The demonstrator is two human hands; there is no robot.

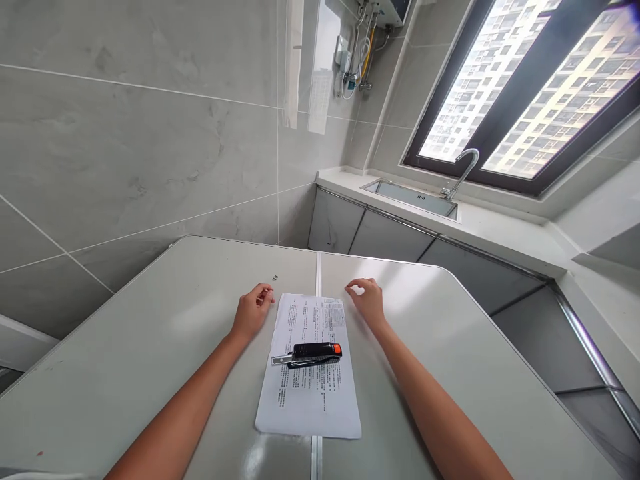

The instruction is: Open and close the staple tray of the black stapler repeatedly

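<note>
Forearms [187, 403] over tabletop [150, 333] | black stapler [316, 350] on printed paper [310, 417] | left hand [250, 312], right hand [367, 303] flank it, both curled; cannot tell if gripping

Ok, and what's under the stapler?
The stapler lies on printed paper, with text visible around it. The print directly beneath is covered, and I can't tell whether the paper is one sheet or several.

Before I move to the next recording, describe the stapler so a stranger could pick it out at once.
On the pale table lies a white printed paper. The stapler rests crosswise near the paper's middle. Unlike the paper, it is black, with an orange-red patch at its right end and a silver strip jutting from its left.
</note>
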